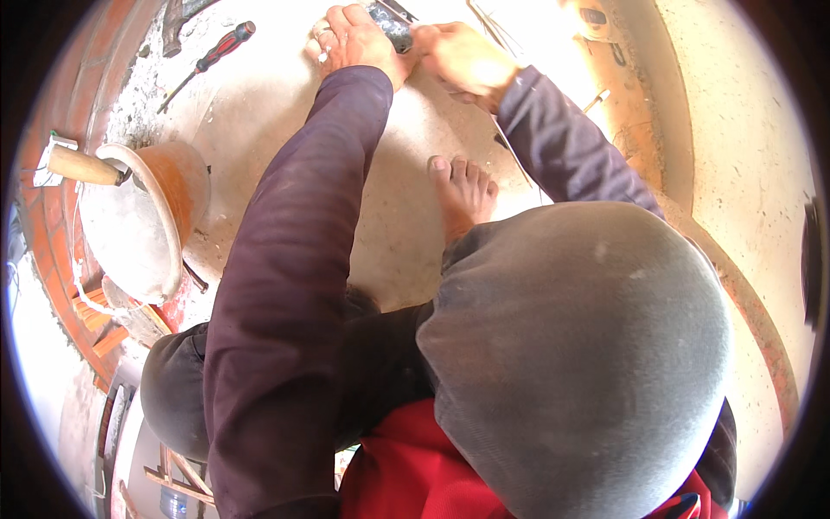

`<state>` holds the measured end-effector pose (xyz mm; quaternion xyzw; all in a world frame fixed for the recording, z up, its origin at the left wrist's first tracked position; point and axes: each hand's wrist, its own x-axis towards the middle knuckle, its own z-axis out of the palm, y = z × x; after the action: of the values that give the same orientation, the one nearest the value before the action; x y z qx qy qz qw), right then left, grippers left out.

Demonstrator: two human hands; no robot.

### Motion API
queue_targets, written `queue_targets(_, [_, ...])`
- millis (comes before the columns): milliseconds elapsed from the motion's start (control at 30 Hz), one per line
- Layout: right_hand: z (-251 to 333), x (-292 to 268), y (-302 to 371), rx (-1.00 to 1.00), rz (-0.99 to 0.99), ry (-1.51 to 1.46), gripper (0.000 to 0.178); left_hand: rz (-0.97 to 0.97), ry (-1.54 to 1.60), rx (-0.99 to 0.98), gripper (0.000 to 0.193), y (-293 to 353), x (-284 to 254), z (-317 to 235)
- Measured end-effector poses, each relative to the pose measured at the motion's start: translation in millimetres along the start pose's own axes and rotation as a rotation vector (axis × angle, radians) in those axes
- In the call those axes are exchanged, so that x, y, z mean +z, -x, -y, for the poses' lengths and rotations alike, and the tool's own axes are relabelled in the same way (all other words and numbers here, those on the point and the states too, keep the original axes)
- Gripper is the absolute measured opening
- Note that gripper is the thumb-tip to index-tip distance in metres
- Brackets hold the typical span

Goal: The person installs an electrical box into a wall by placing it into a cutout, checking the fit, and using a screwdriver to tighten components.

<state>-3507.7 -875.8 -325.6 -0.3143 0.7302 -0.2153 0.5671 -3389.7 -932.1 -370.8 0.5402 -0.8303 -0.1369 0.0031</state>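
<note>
At the top middle, my left hand rests on the pale floor, its fingers bent against a dark blue-grey piece whose kind I cannot make out. Close on its right is my right hand, fingers curled together and slightly blurred. It meets the same dark piece at its fingertips, and what it grips is hidden. A thin dark strip lies by the dark piece at the picture's upper rim. My bare foot stands on the floor below the hands.
Left of my hands lie a red-and-black screwdriver and a hammer. Further left, a tilted orange bucket has a wooden tool handle at its rim. Red brickwork borders the left side. My grey-clad knee fills the lower right.
</note>
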Motion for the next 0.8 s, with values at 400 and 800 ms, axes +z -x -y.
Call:
queue_targets(400, [8.3,-1.0,17.5,0.086,0.021,-0.176,0.031,-0.031,-0.033,-0.035,0.088,-1.5,-4.0,7.7])
queue_targets(800, [-27.4,-3.5,-35.8,-0.163,0.051,-0.024,0.042,-0.016,-0.068,0.004,0.09,-4.4,6.2,-0.6])
